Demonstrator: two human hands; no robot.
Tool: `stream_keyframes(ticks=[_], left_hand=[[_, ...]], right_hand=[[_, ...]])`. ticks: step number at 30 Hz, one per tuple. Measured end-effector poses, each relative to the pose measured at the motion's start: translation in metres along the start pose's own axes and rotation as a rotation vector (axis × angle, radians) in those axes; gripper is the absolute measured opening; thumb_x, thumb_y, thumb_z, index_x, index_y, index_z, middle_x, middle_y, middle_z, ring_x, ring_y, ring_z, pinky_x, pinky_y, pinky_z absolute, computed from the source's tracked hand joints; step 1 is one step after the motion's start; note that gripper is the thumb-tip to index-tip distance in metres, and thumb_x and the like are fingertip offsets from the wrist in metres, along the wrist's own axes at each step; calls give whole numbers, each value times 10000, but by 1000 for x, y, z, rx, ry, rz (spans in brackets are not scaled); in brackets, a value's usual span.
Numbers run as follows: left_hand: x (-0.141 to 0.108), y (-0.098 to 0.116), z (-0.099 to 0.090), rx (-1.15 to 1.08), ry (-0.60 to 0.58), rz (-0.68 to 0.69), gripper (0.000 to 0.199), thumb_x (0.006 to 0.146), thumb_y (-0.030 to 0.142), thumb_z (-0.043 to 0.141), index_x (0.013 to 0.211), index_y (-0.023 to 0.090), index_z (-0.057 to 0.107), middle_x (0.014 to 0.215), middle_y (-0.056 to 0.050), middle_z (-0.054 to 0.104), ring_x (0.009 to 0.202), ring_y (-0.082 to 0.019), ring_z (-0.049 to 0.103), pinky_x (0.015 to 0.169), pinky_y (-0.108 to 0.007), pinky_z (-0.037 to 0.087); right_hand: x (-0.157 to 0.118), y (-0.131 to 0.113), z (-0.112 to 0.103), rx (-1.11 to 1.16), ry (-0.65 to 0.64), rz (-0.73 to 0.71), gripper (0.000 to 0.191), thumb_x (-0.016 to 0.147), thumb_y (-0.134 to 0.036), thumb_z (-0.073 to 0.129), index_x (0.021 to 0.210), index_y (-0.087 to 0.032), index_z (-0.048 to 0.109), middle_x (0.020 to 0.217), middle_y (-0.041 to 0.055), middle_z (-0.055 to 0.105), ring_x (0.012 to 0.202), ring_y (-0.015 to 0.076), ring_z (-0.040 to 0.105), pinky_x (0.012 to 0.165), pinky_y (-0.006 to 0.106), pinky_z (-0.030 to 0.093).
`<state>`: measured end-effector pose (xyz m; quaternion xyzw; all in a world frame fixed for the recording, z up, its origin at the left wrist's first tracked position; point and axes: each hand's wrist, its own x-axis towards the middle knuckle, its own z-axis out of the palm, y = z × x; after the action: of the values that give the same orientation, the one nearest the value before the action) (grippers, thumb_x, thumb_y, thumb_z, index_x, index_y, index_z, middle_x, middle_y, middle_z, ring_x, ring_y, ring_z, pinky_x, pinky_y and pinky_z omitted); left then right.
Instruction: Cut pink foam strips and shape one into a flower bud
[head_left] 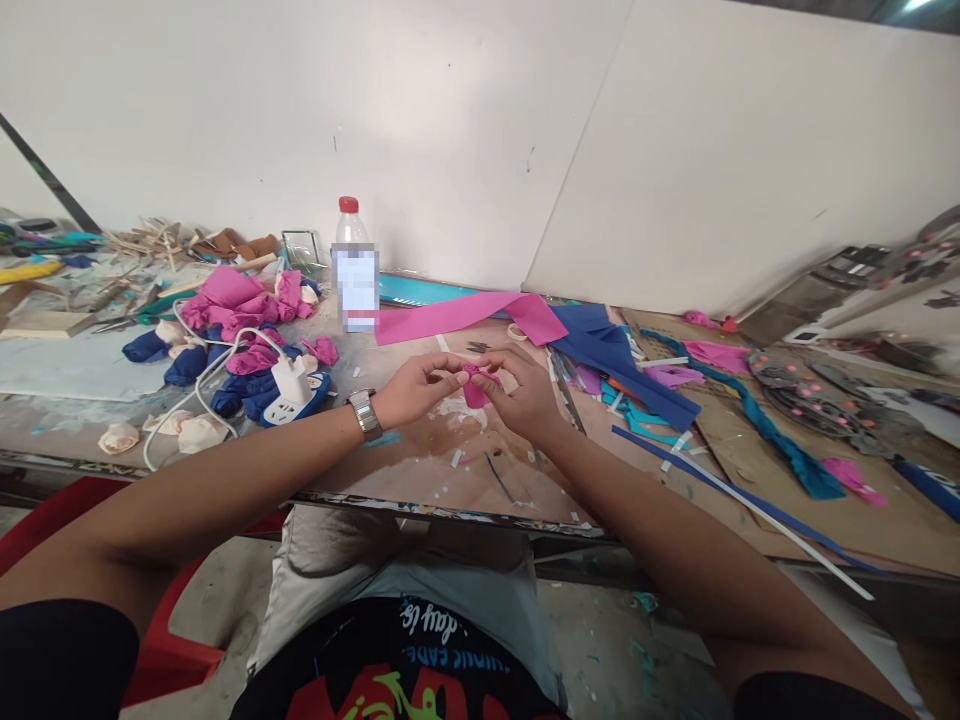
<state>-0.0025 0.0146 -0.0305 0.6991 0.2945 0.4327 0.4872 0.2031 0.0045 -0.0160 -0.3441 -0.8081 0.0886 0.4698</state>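
Note:
Between both hands, above the middle of the table, is a small rolled pink piece (474, 388), like a rosette with a tail hanging down. My left hand (424, 388), a metal watch on its wrist, pinches it from the left. From the right, my right hand (521, 392) pinches the same piece with thumb and fingers. Just behind the hands lies a long pink strip (457, 318), its right end over a dark blue sheet (600, 345). Pink, blue and cream rolled pieces (232, 300) are heaped to the left.
A bottle with a red cap (349, 207) stands behind the left hand. A white charger and cable sit on a blue power strip (300, 400) at the left. Blue and white thin strips (780, 510), a teal twisted band (765, 430) and cardboard lie at the right.

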Motion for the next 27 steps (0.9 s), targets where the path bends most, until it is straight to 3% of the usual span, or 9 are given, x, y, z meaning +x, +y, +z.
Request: stream_keyframes(ticks=[8, 20, 27], left_hand=[[0, 3, 1, -26, 4, 31, 459, 910, 564, 643, 1040, 127, 692, 1056, -107, 721, 959, -207, 652, 885, -350, 504], [0, 1, -2, 45, 6, 34, 448, 930, 550, 616, 1082, 135, 693, 1087, -107, 717, 979, -210, 643, 898, -347, 502], [0, -2, -2, 77, -20, 107, 417, 964, 528, 576, 1087, 142, 674, 1029, -88, 692, 929, -190, 637, 857, -325, 512]], right_hand=[[0, -4, -3, 16, -36, -21, 196, 926, -378, 701, 1060, -236, 690, 978, 53, 718, 839, 206, 643, 799, 385, 531], [1, -4, -4, -8, 16, -84, 94, 940, -309, 686, 946, -236, 744, 879, 44, 746, 821, 200, 679, 791, 370, 545], [1, -7, -3, 37, 18, -5, 136, 935, -349, 688, 888, -227, 729, 839, 34, 733, 792, 196, 668, 779, 366, 536]])
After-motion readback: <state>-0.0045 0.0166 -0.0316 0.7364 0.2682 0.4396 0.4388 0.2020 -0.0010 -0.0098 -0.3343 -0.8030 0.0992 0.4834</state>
